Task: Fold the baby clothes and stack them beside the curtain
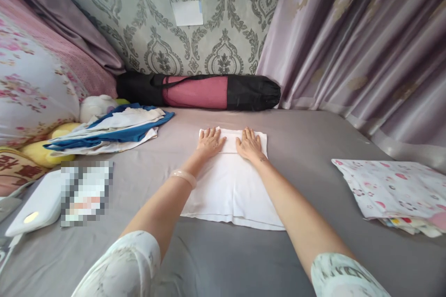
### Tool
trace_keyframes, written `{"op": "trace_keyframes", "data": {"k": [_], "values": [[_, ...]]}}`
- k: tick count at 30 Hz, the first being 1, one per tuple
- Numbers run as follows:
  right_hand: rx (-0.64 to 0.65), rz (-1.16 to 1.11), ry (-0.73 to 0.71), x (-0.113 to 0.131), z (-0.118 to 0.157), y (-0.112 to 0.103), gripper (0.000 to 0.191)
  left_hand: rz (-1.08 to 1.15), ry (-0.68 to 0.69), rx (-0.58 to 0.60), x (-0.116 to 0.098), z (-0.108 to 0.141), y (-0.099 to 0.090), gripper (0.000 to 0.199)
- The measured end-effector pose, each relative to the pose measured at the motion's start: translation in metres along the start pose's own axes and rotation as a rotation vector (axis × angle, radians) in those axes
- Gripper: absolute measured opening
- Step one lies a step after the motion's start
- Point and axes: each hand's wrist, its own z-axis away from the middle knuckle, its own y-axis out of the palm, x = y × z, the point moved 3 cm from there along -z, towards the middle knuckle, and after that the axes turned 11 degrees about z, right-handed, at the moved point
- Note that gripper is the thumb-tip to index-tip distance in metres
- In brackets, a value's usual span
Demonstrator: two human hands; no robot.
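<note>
A white cloth garment (230, 190) lies spread on the grey bed sheet, its far end turned over into a flat band. My left hand (210, 142) rests palm down on the far left corner of this band, fingers stretched out. On the far right part lies my right hand (249, 144), also flat with its fingers spread. Both hands press on the fabric without gripping it. The near edge of the cloth lies slightly wavy between my forearms. The garment's exact kind cannot be made out.
A pile of blue and white clothes (111, 130) lies at the left, beside yellow plush things (52, 146). Nearer is a white device (42, 204) with a cable. A black and pink mat bag (195, 92) lies along the wall. Folded patterned cloth (393, 188) is at the right.
</note>
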Motion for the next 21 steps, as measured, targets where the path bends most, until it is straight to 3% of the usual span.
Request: {"op": "trace_keyframes", "data": {"k": [6, 10, 13, 16, 21], "values": [[0.016, -0.037, -0.01, -0.002, -0.001, -0.002, 0.063, -0.01, 0.02, -0.035, -0.004, 0.005, -0.005, 0.063], [0.025, -0.12, -0.111, -0.014, 0.012, -0.012, 0.062, 0.006, 0.096, 0.034, -0.009, 0.029, -0.016, 0.06], [0.004, -0.147, -0.289, -0.021, 0.045, -0.022, 0.062, 0.051, 0.271, 0.139, -0.013, 0.062, -0.028, 0.054], [0.08, -0.199, -0.447, -0.023, 0.093, -0.029, 0.061, 0.135, 0.466, 0.224, -0.02, 0.103, -0.044, 0.046], [0.228, -0.21, -0.574, -0.021, 0.162, -0.031, 0.06, 0.312, 0.571, 0.291, -0.038, 0.163, -0.061, 0.048]]}}
